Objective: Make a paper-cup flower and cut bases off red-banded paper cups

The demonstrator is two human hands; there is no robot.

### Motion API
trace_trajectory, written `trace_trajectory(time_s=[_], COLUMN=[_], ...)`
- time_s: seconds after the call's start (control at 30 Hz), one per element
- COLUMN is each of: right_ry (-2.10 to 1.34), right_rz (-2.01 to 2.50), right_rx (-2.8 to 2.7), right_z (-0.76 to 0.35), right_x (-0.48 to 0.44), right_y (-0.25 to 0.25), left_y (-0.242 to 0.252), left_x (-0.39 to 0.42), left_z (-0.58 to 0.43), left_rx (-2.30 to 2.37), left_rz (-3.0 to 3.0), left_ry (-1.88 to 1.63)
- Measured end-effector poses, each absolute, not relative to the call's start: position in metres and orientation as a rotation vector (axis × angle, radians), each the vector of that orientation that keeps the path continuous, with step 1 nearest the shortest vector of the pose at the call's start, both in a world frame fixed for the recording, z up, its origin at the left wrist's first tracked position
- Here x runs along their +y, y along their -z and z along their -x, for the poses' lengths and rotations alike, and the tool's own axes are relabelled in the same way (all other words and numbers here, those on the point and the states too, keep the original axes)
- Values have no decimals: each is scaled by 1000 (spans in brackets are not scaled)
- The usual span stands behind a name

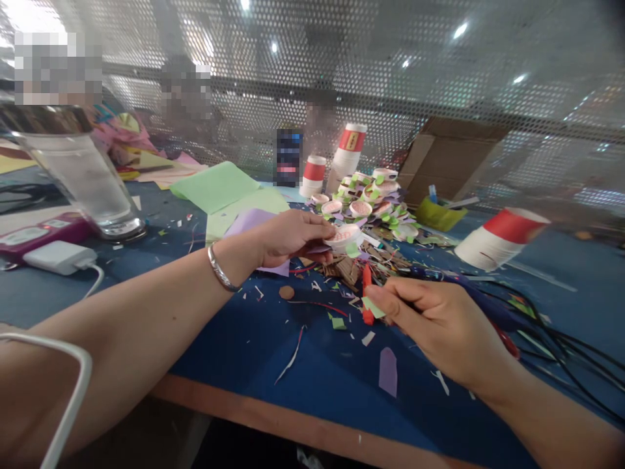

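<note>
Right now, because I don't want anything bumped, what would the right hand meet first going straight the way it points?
Probably the red stick, close by the green paper that the right hand pinches; depth is unclear, so the hand might pass above the stick.

We hold our bare left forearm (161, 332) at 8 o'clock, stretched long and aimed toward 2 o'clock. Our left wrist (247, 257) runs nearly straight into our left hand (297, 236), which sits just on the 9 o'clock side of the middle of our view. We point our left thumb (319, 229) toward 3 o'clock, with fingers bent beneath it in a pinch. Our bare right forearm (547, 407) lies at 4 o'clock and slants toward 10 o'clock. We hold our right hand (442, 319) at 4 o'clock, lower than the left, its right thumb (388, 301) pinched against the index finger, the other fingers curled inward.
</note>
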State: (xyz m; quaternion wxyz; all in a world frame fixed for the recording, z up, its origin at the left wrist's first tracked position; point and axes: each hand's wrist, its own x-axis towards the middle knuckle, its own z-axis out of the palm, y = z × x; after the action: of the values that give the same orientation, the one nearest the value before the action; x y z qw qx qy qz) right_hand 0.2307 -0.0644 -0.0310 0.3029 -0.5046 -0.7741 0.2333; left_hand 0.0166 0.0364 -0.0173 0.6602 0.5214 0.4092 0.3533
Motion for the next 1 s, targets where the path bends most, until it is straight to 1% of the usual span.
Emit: trace_trajectory(time_s=[0.17,0.4,0.53,0.7,0.87,1.0], right_ry=[-676,-890,-857,-878,-824,-885], right_rz=[1399,1500,1435,1402,1327,1242], right_rx=[-2024,-1951,-1856,-1532,-1523,-1454], right_z=[-231,-234,-236,-242,-244,-241], right_x=[-60,-54,-54,-50,-47,-47], right_y=[33,36,34,35,36,33], left_y=[18,22,19,14,16,18], left_x=[37,40,37,31,31,31], left_z=[-16,-15,-16,-18,-16,-14], left_rx=[914,897,888,886,892,804], left_rz=[-1182,-1197,-1172,-1179,-1250,-1281], left_ry=[-792,-781,-785,-731,-655,-617])
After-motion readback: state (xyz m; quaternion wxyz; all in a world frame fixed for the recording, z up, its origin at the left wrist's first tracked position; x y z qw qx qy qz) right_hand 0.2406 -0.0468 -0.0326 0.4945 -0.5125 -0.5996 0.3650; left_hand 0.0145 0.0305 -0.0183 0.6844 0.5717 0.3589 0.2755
